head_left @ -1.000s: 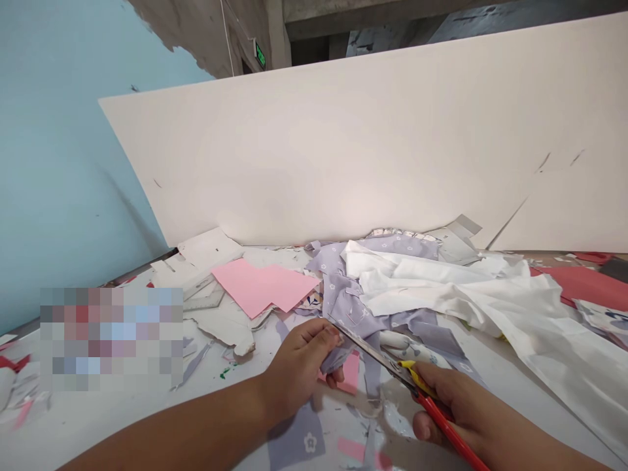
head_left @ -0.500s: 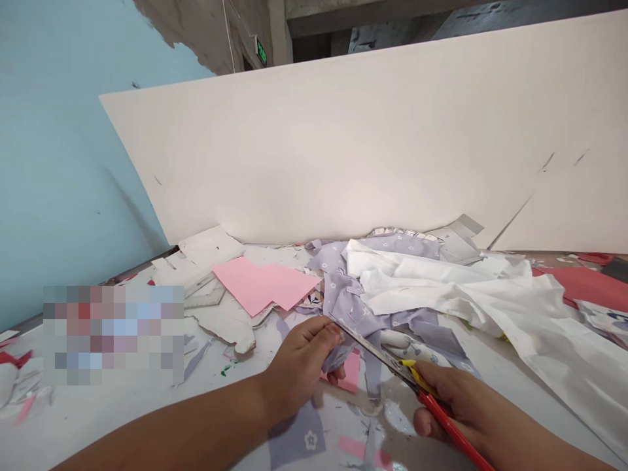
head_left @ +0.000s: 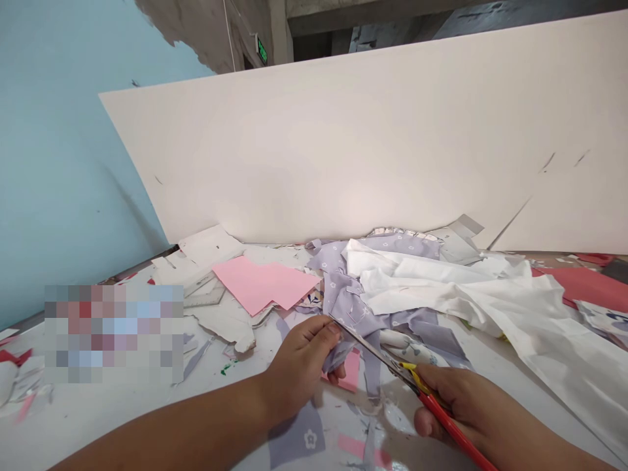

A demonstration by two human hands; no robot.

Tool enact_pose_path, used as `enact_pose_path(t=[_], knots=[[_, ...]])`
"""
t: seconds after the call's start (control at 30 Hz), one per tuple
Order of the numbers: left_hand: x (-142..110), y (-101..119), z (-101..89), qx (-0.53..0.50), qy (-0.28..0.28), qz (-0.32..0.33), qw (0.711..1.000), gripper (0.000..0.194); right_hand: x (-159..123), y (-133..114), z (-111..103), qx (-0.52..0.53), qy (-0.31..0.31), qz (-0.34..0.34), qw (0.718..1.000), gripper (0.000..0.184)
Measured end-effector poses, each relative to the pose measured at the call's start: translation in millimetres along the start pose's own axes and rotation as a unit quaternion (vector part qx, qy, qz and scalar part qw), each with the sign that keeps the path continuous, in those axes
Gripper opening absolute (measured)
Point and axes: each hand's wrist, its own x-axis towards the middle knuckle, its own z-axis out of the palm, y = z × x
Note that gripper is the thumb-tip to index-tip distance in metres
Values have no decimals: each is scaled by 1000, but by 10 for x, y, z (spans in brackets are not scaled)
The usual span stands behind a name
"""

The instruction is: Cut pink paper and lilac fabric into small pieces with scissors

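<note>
My left hand (head_left: 309,350) pinches a small piece of lavender fabric (head_left: 338,358) between thumb and fingers, just above the table. In my right hand (head_left: 461,402) is a pair of scissors (head_left: 436,409) with red handles and a yellow part near the pivot. The blades point up and left, their tips right beside my left thumb. Whether the blades are fully closed, I cannot tell. Behind the blades lies more lavender floral cloth (head_left: 348,297). A pink paper scrap (head_left: 350,373) shows beneath my left hand, and a lavender flower-print piece (head_left: 299,438) lies nearer to me.
White cloth (head_left: 441,288) spreads across the right side. Pink paper (head_left: 265,284) and torn grey board (head_left: 226,327) lie at centre left. Red sheets (head_left: 589,284) sit far right. A tall white panel (head_left: 363,150) stands behind the table. A blurred patch hides the left.
</note>
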Motion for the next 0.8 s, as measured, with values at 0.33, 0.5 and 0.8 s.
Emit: enact_pose_path(t=[0.33, 0.5, 0.8], knots=[[-16, 32, 16, 23, 14, 2, 1000, 30, 6, 35, 13, 5, -11, 5, 1000, 11], [-18, 28, 19, 29, 22, -6, 999, 29, 9, 74, 30, 2, -10, 12, 1000, 12], [6, -9, 2, 19, 26, -4, 999, 30, 46, 98, 42, 21, 14, 24, 999, 22]])
